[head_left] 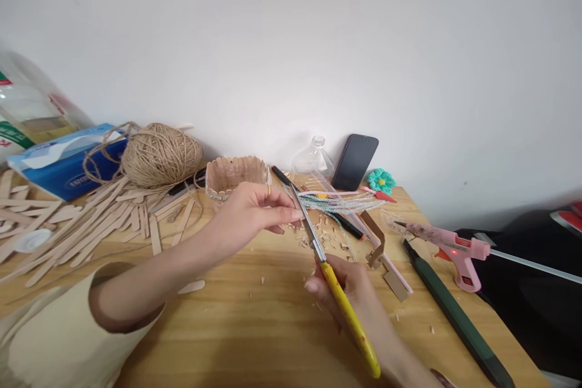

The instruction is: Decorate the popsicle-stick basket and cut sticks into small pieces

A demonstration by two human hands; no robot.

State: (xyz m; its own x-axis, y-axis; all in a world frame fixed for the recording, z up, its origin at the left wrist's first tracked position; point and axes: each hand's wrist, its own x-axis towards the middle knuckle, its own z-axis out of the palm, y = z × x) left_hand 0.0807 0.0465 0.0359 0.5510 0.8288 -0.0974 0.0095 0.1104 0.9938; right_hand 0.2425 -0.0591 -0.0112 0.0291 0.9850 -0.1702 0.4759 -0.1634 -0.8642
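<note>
My right hand [350, 294] grips a pair of yellow-handled scissors [348, 315], its blades pointing up and away across the middle of the table. Thumb and fingers of my left hand [261, 206] are pinched together right beside the blades. Whatever lies in that pinch is too small or too hidden to make out. Small wood chips [325, 233] are scattered under and around the scissors. Behind my left hand stands a small basket [239, 173] of craft sticks with a beaded edge. Sparkly pipe cleaners [345, 201] lie just beyond the blades.
Loose craft sticks [107, 218], a twine ball [161, 154] and a blue tissue pack [75, 160] crowd the left. A clear bottle [313, 160], a phone [356, 162] and a teal flower [382, 181] stand by the wall. To the right lie a pink glue gun [454, 248] and a dark green tool [454, 315].
</note>
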